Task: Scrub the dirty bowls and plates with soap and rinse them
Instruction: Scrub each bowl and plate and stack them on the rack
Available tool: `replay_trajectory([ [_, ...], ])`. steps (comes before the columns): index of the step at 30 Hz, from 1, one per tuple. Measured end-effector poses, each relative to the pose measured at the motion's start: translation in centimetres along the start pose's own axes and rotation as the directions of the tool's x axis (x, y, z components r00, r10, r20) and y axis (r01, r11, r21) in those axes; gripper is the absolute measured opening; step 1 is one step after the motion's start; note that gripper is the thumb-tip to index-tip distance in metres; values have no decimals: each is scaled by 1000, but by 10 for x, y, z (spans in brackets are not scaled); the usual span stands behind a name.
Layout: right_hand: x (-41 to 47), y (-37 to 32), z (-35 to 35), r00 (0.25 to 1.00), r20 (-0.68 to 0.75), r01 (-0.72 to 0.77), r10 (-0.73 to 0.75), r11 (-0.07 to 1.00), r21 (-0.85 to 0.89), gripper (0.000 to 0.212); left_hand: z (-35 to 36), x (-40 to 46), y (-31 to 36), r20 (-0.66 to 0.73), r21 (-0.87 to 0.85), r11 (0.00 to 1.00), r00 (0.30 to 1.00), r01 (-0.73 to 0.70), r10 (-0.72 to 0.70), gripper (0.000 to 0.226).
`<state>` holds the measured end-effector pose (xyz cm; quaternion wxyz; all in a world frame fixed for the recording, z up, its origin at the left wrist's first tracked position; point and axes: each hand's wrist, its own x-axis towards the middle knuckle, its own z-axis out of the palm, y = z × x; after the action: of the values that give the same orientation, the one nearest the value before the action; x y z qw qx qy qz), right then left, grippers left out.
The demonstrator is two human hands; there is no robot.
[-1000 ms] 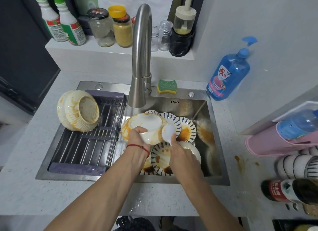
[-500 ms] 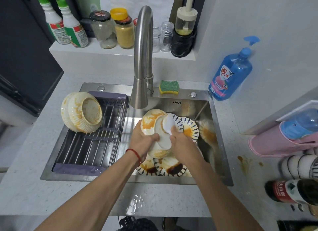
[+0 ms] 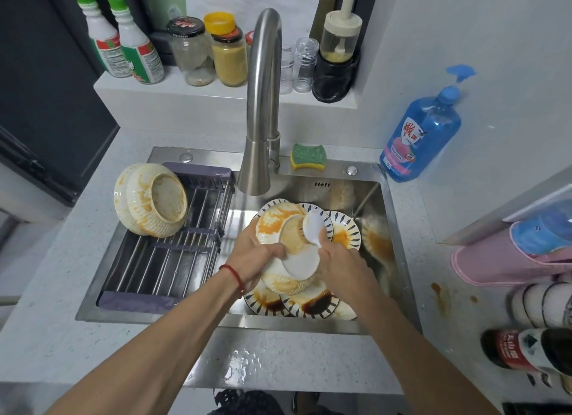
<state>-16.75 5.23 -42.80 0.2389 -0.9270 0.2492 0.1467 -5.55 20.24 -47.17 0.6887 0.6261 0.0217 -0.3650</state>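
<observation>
Above the steel sink (image 3: 399, 260), both hands work at a stack of stained white bowls (image 3: 288, 250) tilted on its side under the faucet (image 3: 263, 105). The left hand (image 3: 253, 256) grips the stack by its rim, fingers curled round the edge. The right hand (image 3: 340, 260) pinches a white spoon (image 3: 313, 227) whose scoop lies against the bowls. Below them, dirty plates (image 3: 312, 304) with blue edge marks and dark sauce lie in the basin. On the rack (image 3: 167, 253) at the left side leans another pair of stained bowls (image 3: 151, 199). A green sponge (image 3: 309, 156) rests behind the faucet, and a blue soap bottle (image 3: 422, 136) stands on the desk (image 3: 433, 204) at the right.
</observation>
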Motion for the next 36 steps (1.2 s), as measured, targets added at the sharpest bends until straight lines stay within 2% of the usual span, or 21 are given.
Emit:
replay_trajectory([
  [2,0,-10,3,1000,-10,20,-20,1000,-6,56,3,0,0,-7,-5,1000,1000,7,-7,70],
  [5,-22,-11,15,988,33,153,-152,988,-32,57,-2,3,2,-9,-63,998,1000,12,-13,77],
  [7,-23,7,10,995,42,92,-90,995,-35,56,-4,2,4,-21,-87,996,999,25,-27,81],
  [9,-10,14,6,1000,-10,25,-26,998,-56,56,0,1,4,-14,-71,997,1000,21,-22,76],
  [11,-5,2,10,998,-38,49,-50,999,-19,58,4,1,5,-13,-44,999,1000,18,-19,71],
  [14,-25,-9,23,988,-21,154,-155,988,-20,60,2,4,6,-32,-92,996,999,13,-16,76],
  [19,-13,19,16,999,-37,28,-30,998,-56,59,6,2,4,-44,-80,996,999,27,-30,63],
  [23,-33,0,30,990,8,139,-139,990,12,57,4,6,11,-82,-68,998,997,-4,-2,73],
  [26,-22,16,23,998,-7,61,-61,997,-50,57,4,5,15,-86,-90,996,996,3,-11,77],
  [28,-12,17,22,998,-41,37,-39,998,-58,58,7,3,15,-85,-94,996,996,-8,0,75],
  [32,-32,7,32,990,11,143,-142,989,-42,58,2,7,16,-111,-88,996,994,-14,4,59],
  [36,-5,16,18,999,-31,-42,41,999,-16,54,7,1,11,-76,-53,999,997,13,-17,58],
])
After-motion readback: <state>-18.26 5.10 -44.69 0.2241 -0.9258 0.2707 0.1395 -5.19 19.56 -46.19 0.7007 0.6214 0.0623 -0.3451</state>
